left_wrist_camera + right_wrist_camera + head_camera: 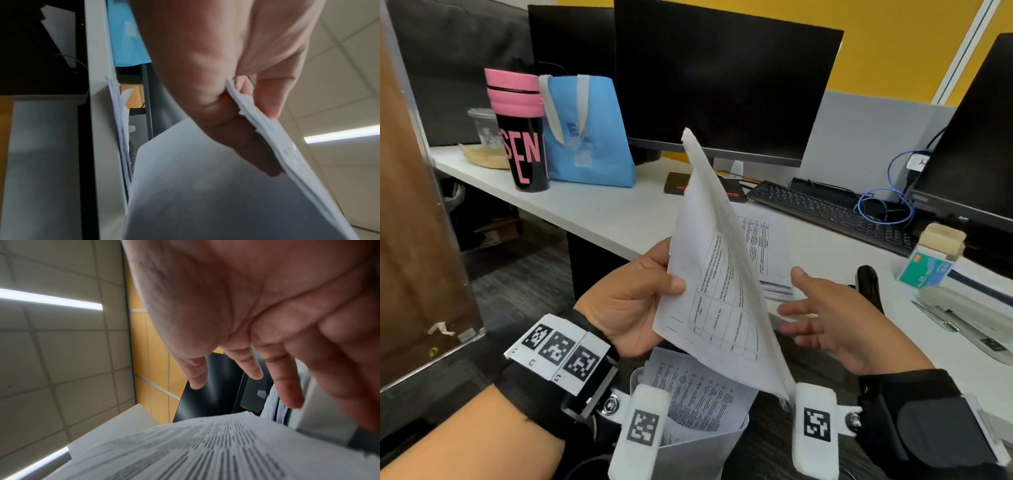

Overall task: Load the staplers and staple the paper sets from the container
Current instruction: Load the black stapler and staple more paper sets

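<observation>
My left hand (630, 298) pinches a set of printed paper sheets (719, 274) by its left edge and holds it upright over my lap; thumb on the front, fingers behind (252, 138). The same paper set (226, 186) fills the lower left wrist view. To the right of the sheets my right hand (822, 315) is open, fingers (283, 382) spread and holding nothing. Below, a translucent container (688, 448) holds more printed sheets (695, 394). On the desk lie a paper stack (767, 246), a black stapler (869, 284), a grey stapler (969, 311) and a green staple box (924, 270).
On the white desk (599, 209) stand a black and pink tumbler (520, 130), a blue tote bag (589, 133), a monitor (722, 78), a keyboard (832, 212) and a second monitor (976, 144). A brown partition (417, 226) stands at my left.
</observation>
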Demonstrator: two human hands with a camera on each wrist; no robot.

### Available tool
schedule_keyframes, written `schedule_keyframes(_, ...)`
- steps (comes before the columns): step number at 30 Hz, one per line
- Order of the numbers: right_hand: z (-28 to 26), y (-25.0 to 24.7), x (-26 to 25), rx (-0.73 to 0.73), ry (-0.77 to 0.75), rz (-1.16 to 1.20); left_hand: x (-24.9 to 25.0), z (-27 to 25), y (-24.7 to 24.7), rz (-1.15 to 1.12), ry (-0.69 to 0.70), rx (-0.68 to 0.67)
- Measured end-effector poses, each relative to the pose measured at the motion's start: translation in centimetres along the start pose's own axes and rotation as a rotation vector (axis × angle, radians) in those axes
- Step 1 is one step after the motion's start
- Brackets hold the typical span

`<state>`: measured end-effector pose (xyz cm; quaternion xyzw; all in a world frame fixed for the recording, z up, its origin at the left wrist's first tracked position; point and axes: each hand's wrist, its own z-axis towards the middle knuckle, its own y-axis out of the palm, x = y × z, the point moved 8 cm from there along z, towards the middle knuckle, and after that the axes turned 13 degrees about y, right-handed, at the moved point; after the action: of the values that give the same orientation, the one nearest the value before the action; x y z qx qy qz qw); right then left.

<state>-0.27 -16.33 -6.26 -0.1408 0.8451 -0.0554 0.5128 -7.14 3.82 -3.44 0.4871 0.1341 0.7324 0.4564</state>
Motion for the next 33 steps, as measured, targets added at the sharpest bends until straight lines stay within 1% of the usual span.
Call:
schedule_keyframes(1,0.2,0.5,0.2,-0.038,0.008,0.008,-0.1,0.1,0.2,0.0,-0.002,-0.014)
schedule_keyframes(3,0.5,2.2,0.7,-0.179,0.019,0.089,-0.1,0.1,0.7,-0.002,-0.01,-0.055)
schedule_keyframes(5,1.0,3.2,0.9,-0.295,0.014,0.296,0.1,0.2,1.0,0.014,-0.012,-0.095)
schedule_keyframes(6,1.3,3.1,0.8,-0.315,-0.002,0.419,0.3,0.2,0.8,0.056,-0.007,-0.086)
schedule_keyframes(8,1.5,2.4,0.3,-0.326,-0.05,0.572,0.9,0.1,-0.2,0.218,-0.001,-0.014)
schedule_keyframes(11,0.8,1.0,-1.1,-0.326,-0.189,0.584,2.2,-0.4,-2.8,0.46,-0.034,0.157)
schedule_keyframes(14,0.2,0.6,-1.6,-0.313,-0.288,0.565,3.2,-0.6,-4.7,0.661,-0.035,0.249)
schedule_keyframes(16,0.0,1.4,-1.4,-0.279,-0.313,0.495,3.9,-0.7,-6.5,0.851,-0.005,0.363)
schedule_keyframes(17,-0.1,1.8,-1.1,-0.235,-0.33,0.425,4.2,-0.9,-7.4,0.942,0.022,0.427)
schedule_keyframes(20,-0.3,3.0,-0.3,0.002,-0.392,0.021,4.4,-1.8,-10.0,1.159,0.073,0.564)
schedule_keyframes(23,0.8,4.4,1.4,0.137,-0.313,-0.31,3.7,-3.1,-12.3,1.326,0.031,0.599)
schedule_keyframes(25,1.2,5.3,2.3,0.198,-0.291,-0.494,2.7,-4.1,-14.1,1.402,-0.046,0.606)
schedule_keyframes(27,1.9,5.9,3.1,0.248,-0.299,-0.658,1.6,-4.9,-15.7,1.494,-0.132,0.582)
schedule_keyframes(28,2.3,6.1,3.6,0.259,-0.303,-0.703,1.0,-5.2,-16.5,1.541,-0.179,0.571)
schedule_keyframes(30,3.6,6.0,5.0,0.252,-0.276,-0.711,-0.1,-5.8,-17.7,1.568,-0.24,0.566)
schedule_keyframes(33,5.8,5.2,7.4,0.216,-0.196,-0.607,-1.5,-6.4,-18.7,1.585,-0.27,0.549)
